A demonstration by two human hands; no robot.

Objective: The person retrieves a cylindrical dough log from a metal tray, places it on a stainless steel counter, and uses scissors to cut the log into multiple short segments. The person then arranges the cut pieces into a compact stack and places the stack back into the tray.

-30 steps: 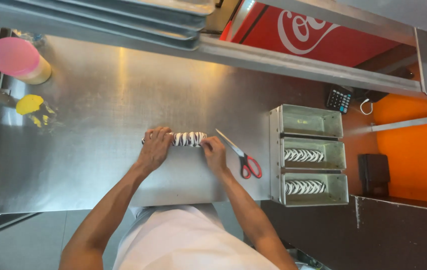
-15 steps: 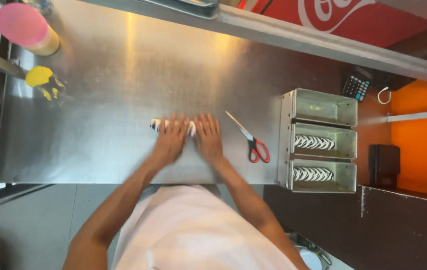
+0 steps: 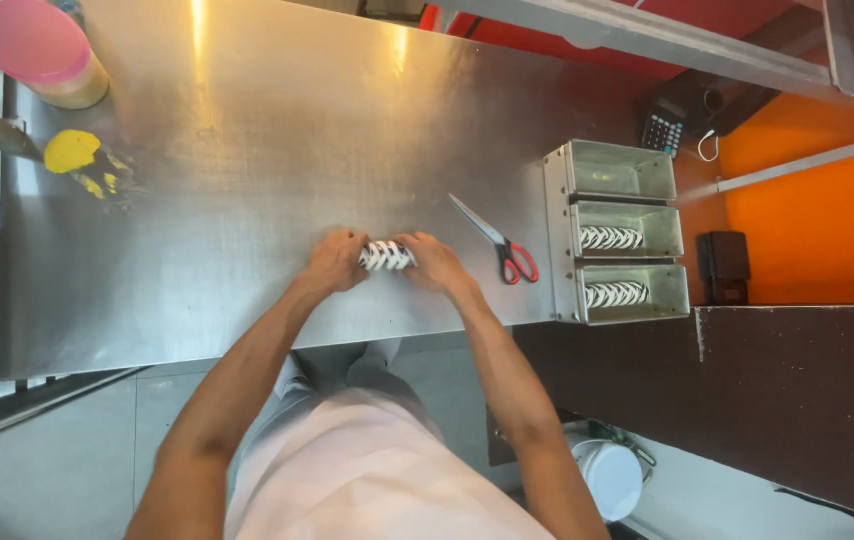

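Note:
A short roll of dough with dark and white stripes (image 3: 385, 256) lies on the steel table (image 3: 247, 150) near its front edge. My left hand (image 3: 334, 262) cups the roll's left end and my right hand (image 3: 431, 262) cups its right end; only the middle of the roll shows between them. To the right stand three metal loaf tins in a row: the far tin (image 3: 619, 170) is empty, the middle tin (image 3: 625, 230) and the near tin (image 3: 631, 291) each hold a striped roll.
Red-handled scissors (image 3: 499, 243) lie between my right hand and the tins. A pink-lidded tub (image 3: 39, 50) and a yellow object (image 3: 79, 158) sit at the table's far left. A calculator (image 3: 663, 130) lies beyond the tins. A white bucket (image 3: 611, 476) stands on the floor.
My hands lay flat over the roll half a second ago; they have now parted to its two ends, so its striped middle shows. The view has shifted slightly.

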